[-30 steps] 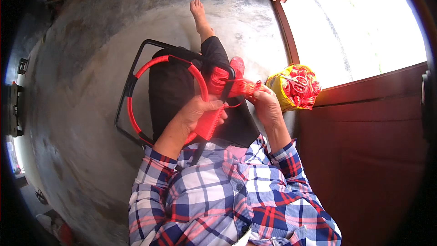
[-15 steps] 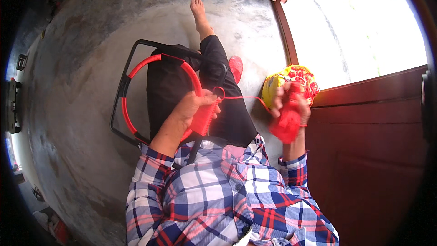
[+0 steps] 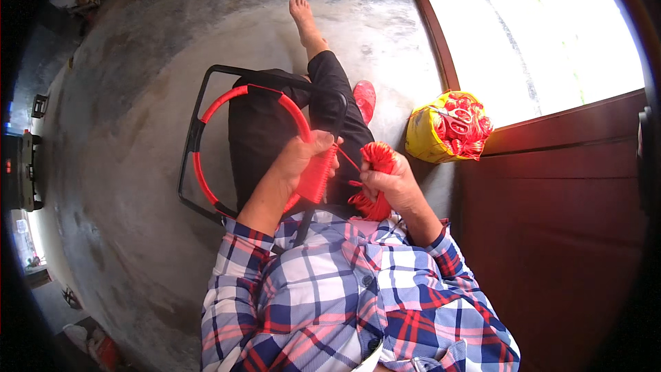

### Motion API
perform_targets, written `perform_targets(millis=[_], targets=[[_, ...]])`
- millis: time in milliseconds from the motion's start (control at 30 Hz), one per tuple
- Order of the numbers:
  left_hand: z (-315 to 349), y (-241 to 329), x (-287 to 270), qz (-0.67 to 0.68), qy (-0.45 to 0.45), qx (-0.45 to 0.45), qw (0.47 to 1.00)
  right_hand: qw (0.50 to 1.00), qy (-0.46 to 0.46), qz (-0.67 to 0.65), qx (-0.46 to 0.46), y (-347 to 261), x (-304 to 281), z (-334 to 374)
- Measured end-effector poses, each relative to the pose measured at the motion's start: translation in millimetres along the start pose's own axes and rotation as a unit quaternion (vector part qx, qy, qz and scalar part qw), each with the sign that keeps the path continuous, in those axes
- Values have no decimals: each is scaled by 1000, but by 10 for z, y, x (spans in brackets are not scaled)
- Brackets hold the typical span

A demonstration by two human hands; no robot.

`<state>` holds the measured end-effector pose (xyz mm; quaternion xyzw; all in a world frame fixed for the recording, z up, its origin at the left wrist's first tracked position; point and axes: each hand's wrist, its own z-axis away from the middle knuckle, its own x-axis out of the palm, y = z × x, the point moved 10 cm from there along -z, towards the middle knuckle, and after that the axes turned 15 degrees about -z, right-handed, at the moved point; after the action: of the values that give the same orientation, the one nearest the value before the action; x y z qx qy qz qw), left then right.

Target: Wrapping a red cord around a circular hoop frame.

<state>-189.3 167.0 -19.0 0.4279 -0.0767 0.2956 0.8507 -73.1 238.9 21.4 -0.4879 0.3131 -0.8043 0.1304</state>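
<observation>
A black frame rests over my thighs, with a ring inside it, mostly covered in red and black in places. My left hand is closed round the ring's right side. From under its fingers hangs a flat red piece with a ridged edge; whether it is joined to the ring I cannot tell. A little to the right, my right hand is closed round a hank of red cord, which bulges above and below the fist. A thin strand runs from the hank toward my left hand.
On the floor at the right stands a yellow bag filled with red cord hanks. Beyond it are a dark red door panel and a bright doorway. A red shoe lies beside my bare foot.
My right hand has come left from in front of the yellow bag to near my left hand, carrying the cord hank. The strand between them is shorter. My left hand keeps its hold.
</observation>
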Motion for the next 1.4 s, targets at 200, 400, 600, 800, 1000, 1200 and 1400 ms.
perform_targets(millis=[200, 400, 600, 800, 1000, 1200, 1400], targets=[[-9, -17, -95, 1, 14, 20, 1000, 988, 132, 68, -31, -650, -436, 195], [-28, 6, -21, -13, -23, 28, 999, 850, 140, -275, -428, -2082, -2342, 1406], [0, -22, -60, -8, -12, 21, 1000, 920, 103, -163, -340, -1600, -1211, 893], [5, -18, 21, 2, -28, 30, 999, 868, -161, 465, 71, 142, 70, 79], [45, -28, 141, 17, -49, 17, 998, 909, 2, 416, -28, -135, 15, -510], [33, -1, 189, -36, -62, 21, 997, 990, -95, -23, -104, -364, 411, -716], [67, 45, 176, -54, -34, 12, 998, 931, -9, 272, -242, -638, 274, -764]])
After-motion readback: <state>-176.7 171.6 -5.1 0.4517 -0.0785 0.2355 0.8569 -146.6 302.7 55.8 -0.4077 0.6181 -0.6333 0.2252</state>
